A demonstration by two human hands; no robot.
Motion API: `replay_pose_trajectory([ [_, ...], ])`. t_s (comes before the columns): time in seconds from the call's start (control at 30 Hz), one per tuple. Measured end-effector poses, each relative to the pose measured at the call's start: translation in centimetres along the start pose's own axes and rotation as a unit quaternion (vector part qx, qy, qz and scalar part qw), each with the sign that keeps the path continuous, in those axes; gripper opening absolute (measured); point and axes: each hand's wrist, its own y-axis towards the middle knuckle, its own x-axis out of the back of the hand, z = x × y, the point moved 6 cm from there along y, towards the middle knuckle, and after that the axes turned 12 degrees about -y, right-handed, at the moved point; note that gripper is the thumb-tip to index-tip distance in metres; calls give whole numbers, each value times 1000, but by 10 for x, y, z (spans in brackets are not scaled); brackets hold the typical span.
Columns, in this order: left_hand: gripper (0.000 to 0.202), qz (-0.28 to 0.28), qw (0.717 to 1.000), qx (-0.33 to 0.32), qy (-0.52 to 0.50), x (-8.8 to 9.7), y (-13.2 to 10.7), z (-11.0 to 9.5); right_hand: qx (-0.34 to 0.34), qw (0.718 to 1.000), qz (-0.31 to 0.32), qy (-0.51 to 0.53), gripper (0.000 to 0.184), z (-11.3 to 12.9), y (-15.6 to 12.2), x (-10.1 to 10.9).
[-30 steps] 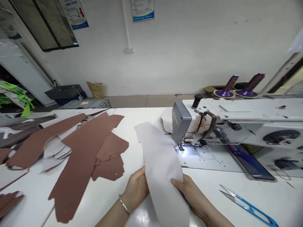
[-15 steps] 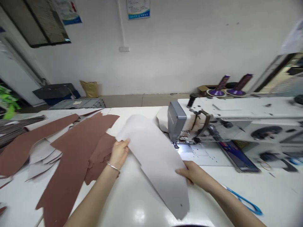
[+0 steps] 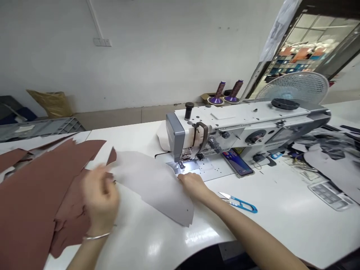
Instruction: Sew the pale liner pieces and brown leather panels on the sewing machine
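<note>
Okay so I'm standing by this sewing bench, and the pale grey panel (image 3: 153, 185) is lying at a slant over the white table (image 3: 272, 221), stretched out between the person's two hands. The right hand (image 3: 194, 184) has its fingers bunched up and is pinching the panel's edge, with the thumb tip right up near the lit presser foot (image 3: 182, 165); can't tell from where I am whether any of the panel is actually under that foot. The left hand (image 3: 101, 198) is a blur at the panel's other end, fingers kinda curled, and honestly I can't tell if it's got hold of anything or is just beside it. It wears a thin silver bangle (image 3: 97, 236) at the wrist. Under and just past that hand there's a messy spread of brown pieces (image 3: 30, 198), some overlapping. The panel's near corner, the one with a small dark hole, points down between the forearms. Just beyond the right hand's grip sits the sewing machine (image 3: 236, 129), with a phone (image 3: 238, 163) lying beneath its arm. Blue-handled snips (image 3: 243, 205) rest on the outer side of the right forearm, close to it. Way behind the grip, past the machine, stand two thread cones (image 3: 219, 91), and farther out is a fan (image 3: 295, 86).
</note>
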Motion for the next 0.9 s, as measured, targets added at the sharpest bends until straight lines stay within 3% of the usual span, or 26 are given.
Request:
replay_pose_trajectory([
  [0.03, 33, 93, 995, -46, -14, -25, -9, -13, 12, 1000, -1, -16, 23, 1, 3, 1],
  [0.1, 33, 320, 939, -125, -35, -85, -37, -35, 29, 999, -8, -29, 22, 3, 7, 2],
  [0.13, 35, 383, 913, -139, -22, -109, -49, -39, 33, 999, -14, -29, 21, 3, 9, 2],
  [0.2, 40, 435, 887, -154, 0, -143, -64, -42, 21, 999, -27, -5, 19, 0, 10, -1],
  [0.27, 43, 443, 878, -178, 36, -161, -70, -44, -12, 997, -45, 59, 16, -7, 7, -6],
  [0.4, 44, 439, 853, -234, 157, -172, -76, -51, -61, 979, -18, 196, 19, -15, -7, -21],
  [0.5, 44, 438, 836, -246, 222, -177, -77, -57, -90, 988, -2, 128, 12, -14, -16, -22],
  [0.63, 41, 405, 852, -232, 236, -187, -74, -58, -88, 996, -15, 9, 17, -10, -17, -13],
  [0.73, 40, 391, 858, -239, 231, -193, -71, -53, -93, 995, -30, -13, 20, -12, -15, -14],
  [0.9, 40, 392, 845, -307, 196, -199, -68, -52, -89, 995, -43, -27, 21, -16, -9, -30],
])
